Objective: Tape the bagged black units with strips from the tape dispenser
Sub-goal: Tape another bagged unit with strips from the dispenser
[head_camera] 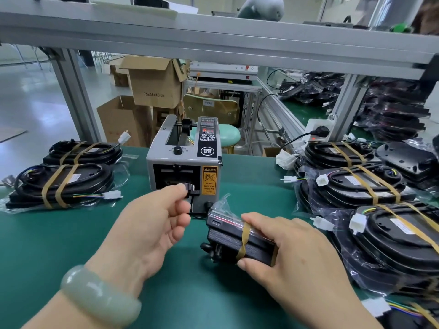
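Green bench mat (71, 245) carries a grey box-shaped tape dispenser (184, 162). Left hand (152, 226): fingers curled, thumb and forefinger closed at the dispenser outlet; whether they hold a strip cannot be determined. Right hand (292, 252) grasps a bagged black rectangular unit (225, 238), wrapped by one tan tape band (244, 238), directly in front of the dispenser.

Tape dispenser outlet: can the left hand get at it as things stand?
Likely yes: the left hand is right at the outlet of the tape dispenser, nothing between them, and the right hand holds the bagged black unit off to one side.
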Demonstrator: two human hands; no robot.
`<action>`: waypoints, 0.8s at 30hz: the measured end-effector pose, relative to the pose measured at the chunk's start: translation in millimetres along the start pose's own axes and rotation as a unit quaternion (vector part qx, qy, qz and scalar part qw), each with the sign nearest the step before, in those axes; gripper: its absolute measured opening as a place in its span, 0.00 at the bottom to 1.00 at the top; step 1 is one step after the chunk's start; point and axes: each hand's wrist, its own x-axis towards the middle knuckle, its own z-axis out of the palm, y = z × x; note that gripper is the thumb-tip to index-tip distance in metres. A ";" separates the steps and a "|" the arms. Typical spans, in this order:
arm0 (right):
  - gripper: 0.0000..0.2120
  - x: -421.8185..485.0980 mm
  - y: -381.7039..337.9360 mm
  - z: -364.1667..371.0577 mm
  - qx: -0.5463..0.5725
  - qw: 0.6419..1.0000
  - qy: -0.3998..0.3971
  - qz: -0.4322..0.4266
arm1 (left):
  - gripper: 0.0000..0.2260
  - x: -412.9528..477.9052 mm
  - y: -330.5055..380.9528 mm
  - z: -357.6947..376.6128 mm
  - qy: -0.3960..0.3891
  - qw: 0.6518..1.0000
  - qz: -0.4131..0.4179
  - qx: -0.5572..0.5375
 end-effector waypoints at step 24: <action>0.28 -4.6 -5.0 1.5 -0.022 1.000 0.013 0.009 | 0.09 -29.3 -47.0 12.1 0.013 0.980 0.133 0.148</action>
